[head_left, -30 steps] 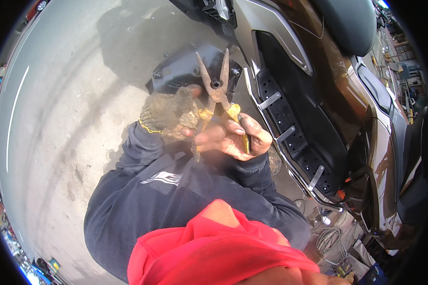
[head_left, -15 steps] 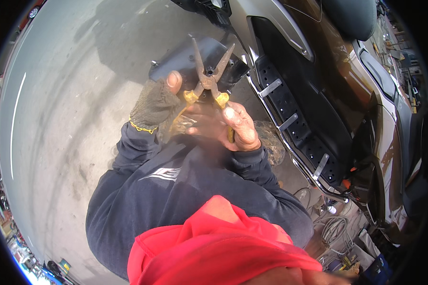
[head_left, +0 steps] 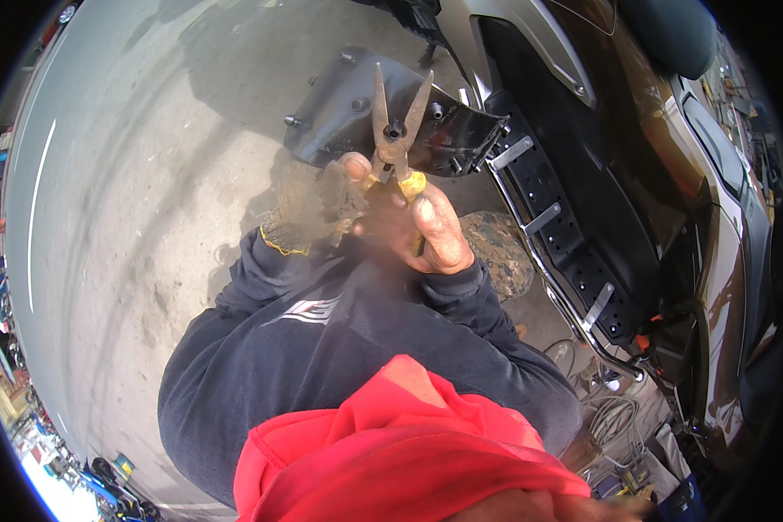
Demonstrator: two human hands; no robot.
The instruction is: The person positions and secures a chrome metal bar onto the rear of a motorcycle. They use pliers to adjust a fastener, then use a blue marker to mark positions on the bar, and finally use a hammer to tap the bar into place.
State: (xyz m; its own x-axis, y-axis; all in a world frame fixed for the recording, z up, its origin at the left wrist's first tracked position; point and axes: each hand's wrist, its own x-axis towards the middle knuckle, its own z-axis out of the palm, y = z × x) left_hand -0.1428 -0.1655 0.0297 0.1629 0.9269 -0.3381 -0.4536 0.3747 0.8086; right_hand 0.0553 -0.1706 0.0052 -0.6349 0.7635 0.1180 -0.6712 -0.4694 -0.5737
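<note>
One pair of rusty pliers (head_left: 395, 155) stood at mid-frame, jaws parted, tips toward the top edge. Right hand (head_left: 439, 230), bare, just right of centre, had its fingers closed around a yellow handle (head_left: 413, 184). Left hand (head_left: 309, 204), gloved, thumb bare, blurred left of centre; could not tell whether its fingers gripped. Small dark round piece (head_left: 394, 130) showed between the jaws; unclear if held there or part of the black panel (head_left: 331, 96) beyond, upper centre. Judged risk: uneven squeezing might twist the pliers, pinching a thumb or scratching that panel.
</note>
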